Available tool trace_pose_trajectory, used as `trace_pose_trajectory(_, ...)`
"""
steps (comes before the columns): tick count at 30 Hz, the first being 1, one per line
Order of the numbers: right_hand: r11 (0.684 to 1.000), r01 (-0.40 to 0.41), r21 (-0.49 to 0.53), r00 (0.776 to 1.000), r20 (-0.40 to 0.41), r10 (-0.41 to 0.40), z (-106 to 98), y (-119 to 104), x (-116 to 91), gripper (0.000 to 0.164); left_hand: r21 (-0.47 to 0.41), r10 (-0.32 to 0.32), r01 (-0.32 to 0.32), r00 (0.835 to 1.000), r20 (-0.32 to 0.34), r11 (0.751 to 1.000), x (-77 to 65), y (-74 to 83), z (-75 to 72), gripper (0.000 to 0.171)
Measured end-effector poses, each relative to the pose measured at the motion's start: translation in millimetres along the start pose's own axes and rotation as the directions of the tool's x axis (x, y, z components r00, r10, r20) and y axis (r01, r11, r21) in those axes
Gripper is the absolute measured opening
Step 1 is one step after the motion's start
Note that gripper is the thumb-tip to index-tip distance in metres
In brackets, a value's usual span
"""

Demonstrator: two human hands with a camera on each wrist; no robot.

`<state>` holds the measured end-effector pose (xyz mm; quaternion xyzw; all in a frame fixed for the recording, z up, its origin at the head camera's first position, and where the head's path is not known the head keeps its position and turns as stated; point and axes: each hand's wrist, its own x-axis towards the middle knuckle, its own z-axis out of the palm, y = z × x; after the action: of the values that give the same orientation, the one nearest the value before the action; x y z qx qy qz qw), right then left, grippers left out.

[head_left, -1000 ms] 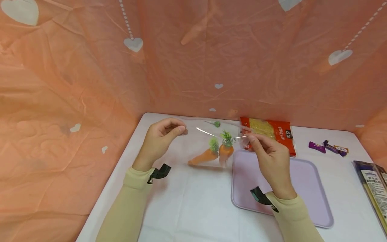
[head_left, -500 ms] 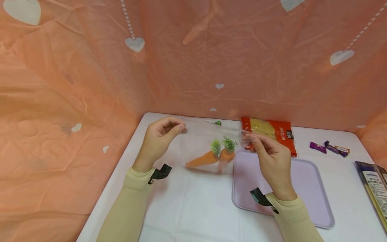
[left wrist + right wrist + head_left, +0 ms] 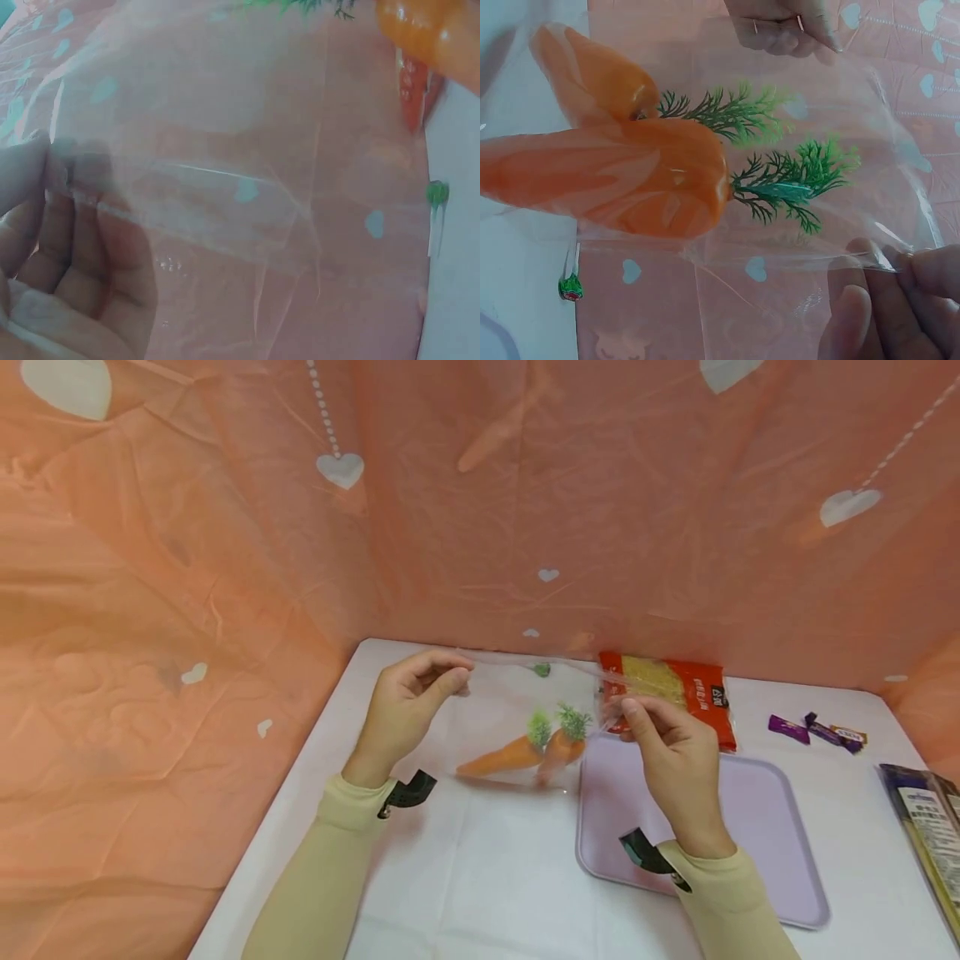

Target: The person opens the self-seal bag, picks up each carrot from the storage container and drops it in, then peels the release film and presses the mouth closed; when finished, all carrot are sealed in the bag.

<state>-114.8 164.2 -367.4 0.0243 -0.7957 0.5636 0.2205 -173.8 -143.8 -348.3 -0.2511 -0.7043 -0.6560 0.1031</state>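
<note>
A clear plastic bag hangs between the two hands, with two orange carrots with feathery green tops inside. At its upper left corner the left hand pinches the film between thumb and fingers. The right hand grips the opposite upper corner, over the tray's far edge. In the right wrist view, the carrots lie against the film, one partly over the other. The left wrist view shows the left thumb and fingers at the bag's edge.
Behind the bag lies a green-headed lollipop. A red and yellow food packet sits at the back, partly behind the right hand. A lilac tray is below that hand. Purple-wrapped candies and a dark packet lie to the right.
The left hand has shifted slightly right, toward the right hand, and the bag's top edge has slackened. The carrots hang a little lower in view. The right hand has barely moved.
</note>
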Motion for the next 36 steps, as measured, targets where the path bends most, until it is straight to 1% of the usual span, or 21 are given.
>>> trace_pose_trajectory(4, 1.000, -0.007, 0.013, 1.000, 0.007, 0.007, 1, -1, -1, 0.018, -0.006, 0.023, -0.024, 0.999, -0.047, 1.000, -3.5, 2.5, 0.9, 0.012)
trace_pose_trajectory(11, 0.999, -0.010, 0.052, 0.999, 0.032, 0.008, 3, -4, -1, 0.020, -0.028, 0.087, -0.088, 0.995, -0.053, 0.996, -8.3, 12.3, 3.7, 0.017)
trace_pose_trajectory(12, 0.998, -0.010, 0.057, 1.000, 0.017, 0.009, 3, -5, -1, 0.020, -0.025, 0.094, -0.096, 0.994, -0.055, 0.995, -8.8, 14.0, 4.5, 0.019)
trace_pose_trajectory(14, 0.997, 0.008, 0.075, 0.999, -0.040, -0.005, 3, -10, 0, 0.022, -0.023, 0.111, -0.112, 0.992, -0.058, 0.993, -10.1, 17.7, 6.3, 0.020)
trace_pose_trajectory(16, 0.995, 0.058, 0.084, 0.992, -0.117, -0.048, 5, -19, -1, 0.024, -0.013, 0.130, -0.131, 0.990, -0.055, 0.991, -11.5, 20.9, 8.0, 0.021)
trace_pose_trajectory(17, 0.992, 0.096, 0.084, 0.984, -0.158, -0.082, 6, -26, -2, 0.025, -0.005, 0.139, -0.139, 0.989, -0.052, 0.990, -12.3, 22.6, 8.8, 0.022)
trace_pose_trajectory(18, 0.986, 0.146, 0.081, 0.973, -0.191, -0.128, 8, -34, -2, 0.024, 0.004, 0.149, -0.149, 0.988, -0.048, 0.989, -13.1, 24.1, 9.4, 0.022)
trace_pose_trajectory(19, 0.977, 0.201, 0.069, 0.962, -0.204, -0.183, 11, -42, -4, 0.023, 0.007, 0.157, -0.157, 0.986, -0.046, 0.988, -13.8, 25.2, 10.0, 0.023)
trace_pose_trajectory(21, 0.945, 0.325, 0.030, 0.931, -0.184, -0.314, 18, -58, -6, 0.022, 0.014, 0.173, -0.172, 0.984, -0.039, 0.985, -14.8, 27.3, 11.0, 0.024)
trace_pose_trajectory(22, 0.921, 0.389, 0.016, 0.911, -0.158, -0.381, 23, -66, -6, 0.021, 0.014, 0.179, -0.179, 0.983, -0.036, 0.984, -15.2, 28.4, 11.5, 0.024)
trace_pose_trajectory(23, 0.892, 0.452, 0.007, 0.886, -0.122, -0.447, 28, -72, -6, 0.022, 0.013, 0.187, -0.186, 0.982, -0.032, 0.982, -15.5, 29.3, 12.0, 0.025)
trace_pose_trajectory(25, 0.833, 0.553, -0.004, 0.832, -0.046, -0.552, 39, -83, -5, 0.024, 0.010, 0.196, -0.196, 0.980, -0.020, 0.981, -16.1, 31.0, 13.6, 0.026)
trace_pose_trajectory(27, 0.781, 0.624, -0.004, 0.781, 0.002, -0.624, 51, -90, -3, 0.026, 0.016, 0.210, -0.210, 0.978, -0.008, 0.978, -16.8, 32.7, 15.6, 0.026)
trace_pose_trajectory(28, 0.762, 0.647, -0.001, 0.762, 0.016, -0.647, 56, -93, -1, 0.026, 0.022, 0.218, -0.218, 0.976, -0.004, 0.976, -17.1, 33.5, 16.7, 0.026)
trace_pose_trajectory(29, 0.749, 0.663, 0.003, 0.748, 0.025, -0.663, 61, -95, 0, 0.026, 0.034, 0.229, -0.229, 0.973, -0.001, 0.973, -17.4, 34.2, 17.8, 0.026)
trace_pose_trajectory(31, 0.730, 0.684, 0.002, 0.729, 0.026, -0.684, 70, -99, 3, 0.025, 0.062, 0.258, -0.258, 0.966, 0.001, 0.964, -18.0, 35.8, 20.0, 0.027)
trace_pose_trajectory(33, 0.718, 0.696, -0.004, 0.718, 0.017, -0.696, 76, -101, 5, 0.025, 0.101, 0.294, -0.292, 0.956, -0.005, 0.951, -18.5, 37.0, 21.9, 0.027)
trace_pose_trajectory(36, 0.702, 0.711, -0.024, 0.703, 0.000, -0.712, 81, -102, 7, 0.023, 0.182, 0.352, -0.345, 0.936, -0.010, 0.921, -18.5, 38.8, 23.8, 0.026)
